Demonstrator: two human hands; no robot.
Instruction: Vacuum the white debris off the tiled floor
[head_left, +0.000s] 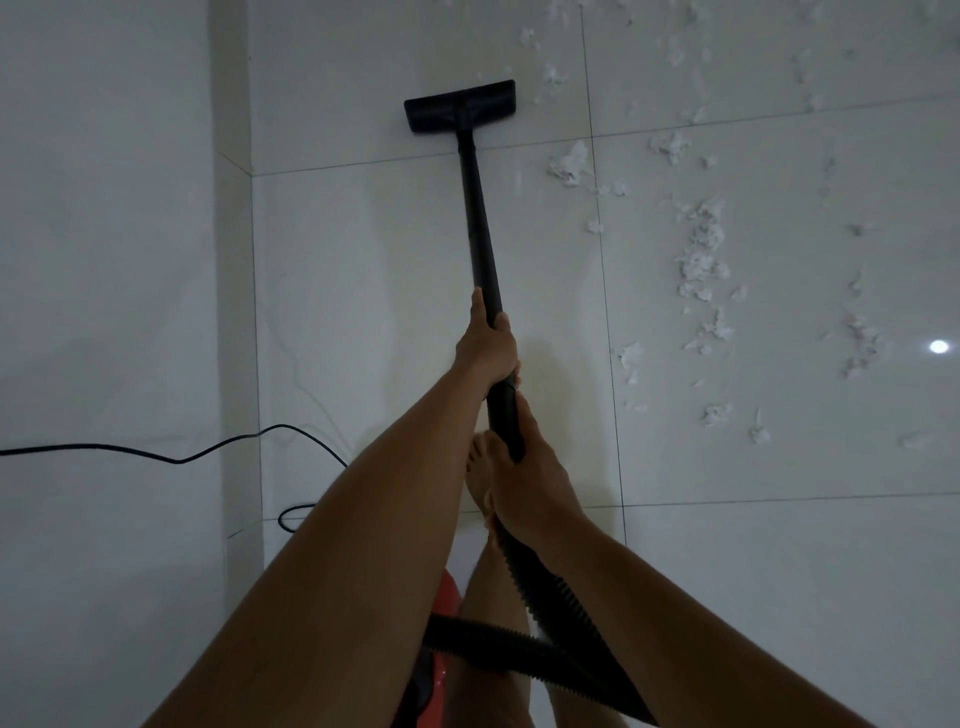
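Hose (550, 587), lower centre; left hand (488, 348), right hand (524, 483) grasping wand (480, 218); head (461, 106), upper centre, best swept flat rightward into debris (701, 254).

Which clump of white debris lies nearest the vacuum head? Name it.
The small clump just off the right end of the vacuum head, on the same tile. The bigger clump nearer the person lies a tile away.

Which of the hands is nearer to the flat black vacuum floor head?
Left. The left hand grips the black vacuum wand closer to the flat black floor head; the right hand grips the wand behind it, nearer the ribbed black hose.
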